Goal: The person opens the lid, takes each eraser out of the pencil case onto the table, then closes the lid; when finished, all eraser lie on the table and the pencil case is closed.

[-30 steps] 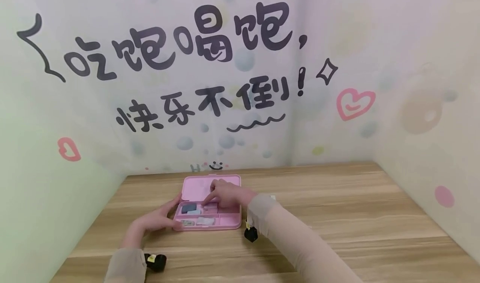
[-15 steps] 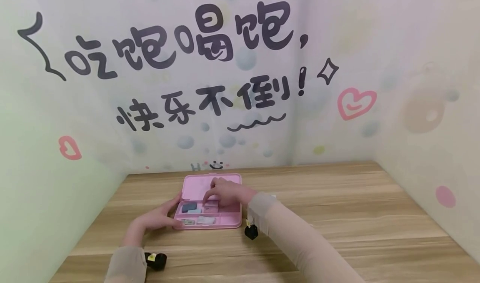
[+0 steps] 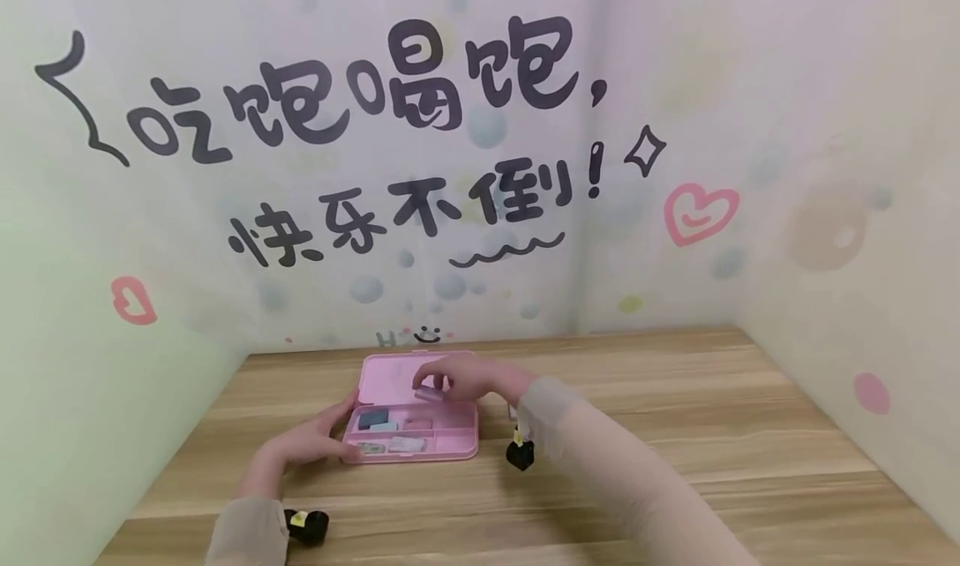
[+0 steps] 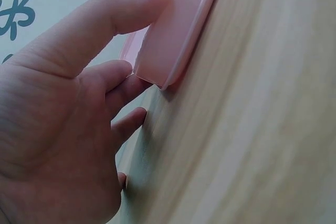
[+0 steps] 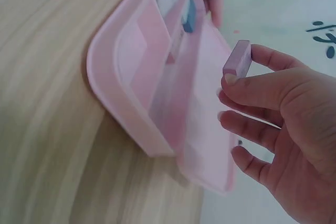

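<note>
We see the right hand (image 5: 307,114) pinch a block (image 5: 239,60) over the open case (image 3: 454,443). The left hand (image 3: 306,441) grips the case's left end between thumb and fingers.

The box (image 3: 453,458) sat on the desk (image 3: 675,416) towards the back, left of the middle, with the wall (image 3: 525,299) behind. Its lid (image 3: 390,374) lay folded open at the rear of the base. Behind the divider (image 3: 450,431), a first block (image 3: 372,418) was at the left, a second block (image 3: 385,427) just before it, and a third block (image 3: 418,424) further right. In front of the divider, a packet (image 3: 407,444) lay right of a flat piece (image 3: 371,448). The left hand (image 3: 311,441) held the box's left end; in the head view, the right hand (image 3: 465,376) pinched a bar (image 3: 429,394) over the lid
</note>
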A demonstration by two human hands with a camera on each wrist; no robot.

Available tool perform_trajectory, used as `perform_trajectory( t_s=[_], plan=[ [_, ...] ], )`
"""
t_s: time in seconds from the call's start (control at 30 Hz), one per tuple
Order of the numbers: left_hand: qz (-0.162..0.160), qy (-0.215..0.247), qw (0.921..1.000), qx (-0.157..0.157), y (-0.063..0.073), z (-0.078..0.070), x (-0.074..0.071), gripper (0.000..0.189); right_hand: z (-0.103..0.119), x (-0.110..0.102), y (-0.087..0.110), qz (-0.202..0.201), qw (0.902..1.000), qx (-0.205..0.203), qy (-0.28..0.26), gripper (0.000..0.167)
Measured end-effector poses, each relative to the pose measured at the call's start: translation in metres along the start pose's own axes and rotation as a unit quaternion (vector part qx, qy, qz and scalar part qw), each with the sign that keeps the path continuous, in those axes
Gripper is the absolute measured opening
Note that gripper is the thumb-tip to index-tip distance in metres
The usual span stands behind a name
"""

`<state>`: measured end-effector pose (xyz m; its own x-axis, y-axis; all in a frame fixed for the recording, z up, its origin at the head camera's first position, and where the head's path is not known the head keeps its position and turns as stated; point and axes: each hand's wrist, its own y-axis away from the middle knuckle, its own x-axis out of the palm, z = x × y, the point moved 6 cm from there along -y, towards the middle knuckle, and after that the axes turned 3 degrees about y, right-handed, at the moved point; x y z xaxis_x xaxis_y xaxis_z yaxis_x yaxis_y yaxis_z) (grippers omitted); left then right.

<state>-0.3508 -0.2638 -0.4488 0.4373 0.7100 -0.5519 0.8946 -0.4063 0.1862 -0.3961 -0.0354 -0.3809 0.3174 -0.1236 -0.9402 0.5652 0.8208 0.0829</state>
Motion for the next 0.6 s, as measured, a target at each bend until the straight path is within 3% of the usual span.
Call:
perform_trajectory(
  t_s=[0.27, 0.6],
  plan=[
    [0.01, -0.017, 0.9996, 0.018, 0.002, -0.003, 0.001, 0.112, -0.02, -0.017, 0.029, -0.009, 0.9978, 0.024, -0.062, 0.049],
    [-0.001, -0.013, 0.9999, -0.006, 0.002, -0.007, 0.002, 0.112, -0.037, -0.023, 0.054, -0.027, 0.9938, 0.045, -0.099, 0.048]
  ],
)
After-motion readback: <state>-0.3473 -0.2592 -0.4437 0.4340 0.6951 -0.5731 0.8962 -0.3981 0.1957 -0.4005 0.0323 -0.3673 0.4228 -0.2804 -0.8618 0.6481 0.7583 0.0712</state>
